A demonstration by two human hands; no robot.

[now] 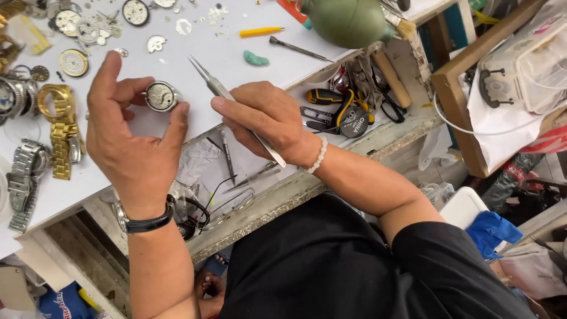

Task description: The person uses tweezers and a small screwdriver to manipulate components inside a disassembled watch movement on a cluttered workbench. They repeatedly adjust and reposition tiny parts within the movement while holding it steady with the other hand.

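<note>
Two hands raised, L hand (133, 139) pinching watch movement (160, 96), R hand (266, 121) w/ tweezers (221, 91)

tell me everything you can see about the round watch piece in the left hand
The watch movement is a small round disc of silvery metal with a pale grey face showing fine mechanical detail, too small to make out. The left hand pinches it by the rim between thumb and fingertips, raised above the white worktop, its face turned toward the camera. No strap is attached. The tweezers in the right hand point its way, their tips apart from it.
</note>
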